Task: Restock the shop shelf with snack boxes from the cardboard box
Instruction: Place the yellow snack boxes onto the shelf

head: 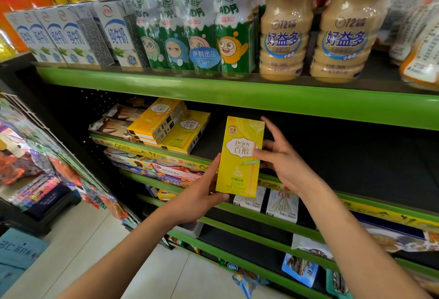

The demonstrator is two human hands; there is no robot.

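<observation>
Both hands are up at the shelf (pixel 237 101), and between them stands one yellow box (pixel 240 156), upright, label facing out, in front of the bare dark stretch of the second shelf level. The left hand (pixel 202 194) cups its lower left corner, thumb laid up the left edge and fingers curled under the bottom. The right hand (pixel 282 156) meets it at the right edge, halfway up: the thumb presses on the front face and the forefinger points up behind the top corner, the other fingers hidden behind the box. Whether the box rests on the shelf or hangs just off it, I cannot tell.

To the left on that same level lies a yellow stack (pixel 166 125) of the same sort of box, flat on their sides; I count about five, though the lower ones blur together. Behind them are two brown-and-white packs (pixel 116 120).

On the level above stand four milk cartons (pixel 71 35), four green bottles (pixel 192 28) in clear wrap, and two tan bottles (pixel 313 28). Below the held box, two white boxes (pixel 266 201) stand side by side. The cardboard box is nowhere in view.
</observation>
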